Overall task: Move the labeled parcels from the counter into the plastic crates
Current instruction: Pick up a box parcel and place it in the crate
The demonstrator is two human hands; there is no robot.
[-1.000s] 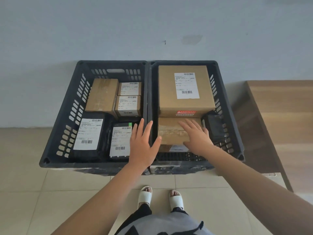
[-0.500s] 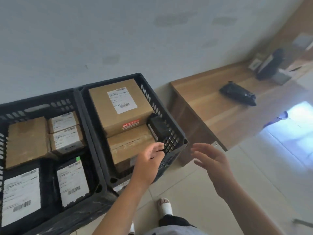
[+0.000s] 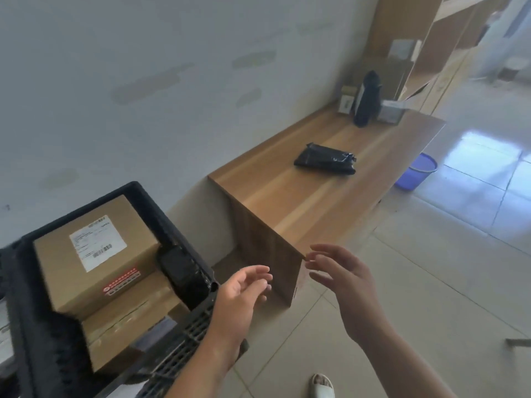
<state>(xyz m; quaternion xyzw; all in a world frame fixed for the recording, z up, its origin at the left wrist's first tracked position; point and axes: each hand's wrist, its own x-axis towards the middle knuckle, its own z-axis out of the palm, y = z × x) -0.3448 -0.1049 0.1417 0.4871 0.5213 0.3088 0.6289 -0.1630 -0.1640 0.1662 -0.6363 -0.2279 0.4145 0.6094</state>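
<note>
Both hands empty beside the crate (image 3: pixel 184 334)
Left hand (image 3: pixel 238 294) and right hand (image 3: pixel 342 278) hang loosely spread; black parcel (image 3: pixel 324 163) lies mid-counter (image 3: pixel 287 202).

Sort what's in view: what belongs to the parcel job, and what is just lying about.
Job:
black crate
labeled box
black bag parcel on the wooden counter
upright black parcel
left hand, right hand, both empty

Lying about:
blue bucket
</note>
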